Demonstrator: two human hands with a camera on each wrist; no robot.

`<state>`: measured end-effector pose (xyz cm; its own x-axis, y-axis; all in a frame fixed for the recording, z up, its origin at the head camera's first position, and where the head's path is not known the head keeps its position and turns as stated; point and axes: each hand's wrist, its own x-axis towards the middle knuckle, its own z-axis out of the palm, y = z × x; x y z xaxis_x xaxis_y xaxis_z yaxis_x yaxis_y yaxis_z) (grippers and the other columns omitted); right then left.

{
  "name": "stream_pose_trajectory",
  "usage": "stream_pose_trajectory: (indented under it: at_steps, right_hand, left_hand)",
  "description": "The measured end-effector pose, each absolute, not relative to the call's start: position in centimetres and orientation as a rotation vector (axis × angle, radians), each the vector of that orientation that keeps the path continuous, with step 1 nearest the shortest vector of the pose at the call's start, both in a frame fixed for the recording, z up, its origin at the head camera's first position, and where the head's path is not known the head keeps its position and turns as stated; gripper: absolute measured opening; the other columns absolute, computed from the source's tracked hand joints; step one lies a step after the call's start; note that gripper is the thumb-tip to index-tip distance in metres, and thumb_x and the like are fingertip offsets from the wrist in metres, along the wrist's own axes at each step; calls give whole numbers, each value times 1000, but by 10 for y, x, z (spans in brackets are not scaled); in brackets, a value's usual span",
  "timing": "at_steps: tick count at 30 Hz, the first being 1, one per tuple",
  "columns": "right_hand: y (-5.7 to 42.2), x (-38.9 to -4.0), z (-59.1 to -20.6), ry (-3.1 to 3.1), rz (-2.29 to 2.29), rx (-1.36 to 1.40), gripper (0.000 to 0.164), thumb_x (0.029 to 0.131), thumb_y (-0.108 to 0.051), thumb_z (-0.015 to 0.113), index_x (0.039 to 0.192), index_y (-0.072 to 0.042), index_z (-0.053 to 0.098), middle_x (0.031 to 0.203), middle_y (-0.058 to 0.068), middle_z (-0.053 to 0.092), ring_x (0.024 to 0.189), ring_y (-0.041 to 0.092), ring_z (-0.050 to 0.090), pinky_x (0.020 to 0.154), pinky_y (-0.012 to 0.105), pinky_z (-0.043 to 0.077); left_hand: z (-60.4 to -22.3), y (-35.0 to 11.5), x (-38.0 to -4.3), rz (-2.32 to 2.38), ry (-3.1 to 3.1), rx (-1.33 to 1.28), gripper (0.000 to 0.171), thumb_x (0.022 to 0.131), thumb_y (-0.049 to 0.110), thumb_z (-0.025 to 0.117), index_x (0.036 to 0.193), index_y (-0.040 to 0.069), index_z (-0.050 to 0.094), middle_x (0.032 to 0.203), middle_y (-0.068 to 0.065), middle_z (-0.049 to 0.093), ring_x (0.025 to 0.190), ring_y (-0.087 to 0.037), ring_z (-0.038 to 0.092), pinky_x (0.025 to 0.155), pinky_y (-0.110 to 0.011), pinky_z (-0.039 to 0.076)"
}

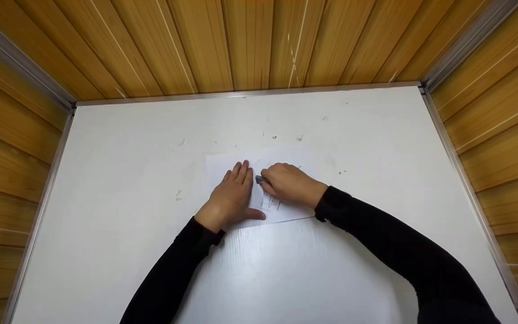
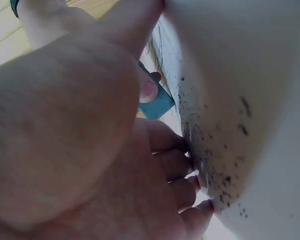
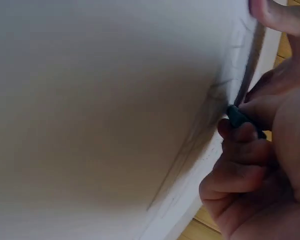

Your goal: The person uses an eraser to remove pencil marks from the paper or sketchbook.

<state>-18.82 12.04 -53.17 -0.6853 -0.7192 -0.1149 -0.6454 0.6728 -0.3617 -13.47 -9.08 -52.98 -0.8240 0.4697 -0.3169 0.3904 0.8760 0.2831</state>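
A white sheet of paper (image 1: 218,165) lies on the table with grey pencil lines (image 1: 270,200) drawn on it. My left hand (image 1: 231,198) rests flat on the sheet's left part, fingers together and straight, thumb spread to the right. Just right of those fingers, my right hand (image 1: 292,183) grips a small teal eraser (image 2: 159,106) between thumb and curled fingers. One end of the eraser meets the paper in the right wrist view, beside the drawn lines. Dark crumbs (image 2: 227,180) lie scattered by the left fingertips. Part of the drawing is hidden under the right hand.
The white table (image 1: 119,189) carries several dark specks and smudges (image 1: 274,137) around the sheet. Wood-patterned panels (image 1: 250,45) with grey metal edging enclose its back and both sides.
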Motion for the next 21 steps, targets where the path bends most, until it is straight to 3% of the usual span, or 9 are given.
stream_pose_trajectory:
  at_steps: [7, 15, 21]
  right_hand:
    - [128, -205, -537, 2824, -461, -1024, 23, 110, -17, 61, 94, -2, 69, 82, 15, 72, 78, 32, 71, 74, 48, 61]
    - [125, -188, -536, 2618, -505, -1142, 22, 110, -21, 59, 101, -4, 70, 82, 8, 68, 81, 28, 68, 82, 48, 60]
    - [136, -208, -541, 2767, -507, -1038, 20, 108, -18, 62, 96, -4, 68, 83, 12, 69, 80, 30, 68, 77, 47, 60]
  left_hand:
    - [-531, -91, -134, 284, 2679, 630, 135, 86, 71, 85, 173, -8, 19, 184, -28, 13, 174, -43, 11, 140, -57, 23]
    - [-533, -92, -133, 292, 2668, 629, 135, 86, 70, 86, 174, -7, 18, 184, -28, 11, 174, -42, 10, 140, -56, 21]
    - [-534, -90, -134, 295, 2669, 619, 136, 85, 71, 86, 174, -7, 17, 184, -27, 11, 174, -41, 9, 141, -56, 21]
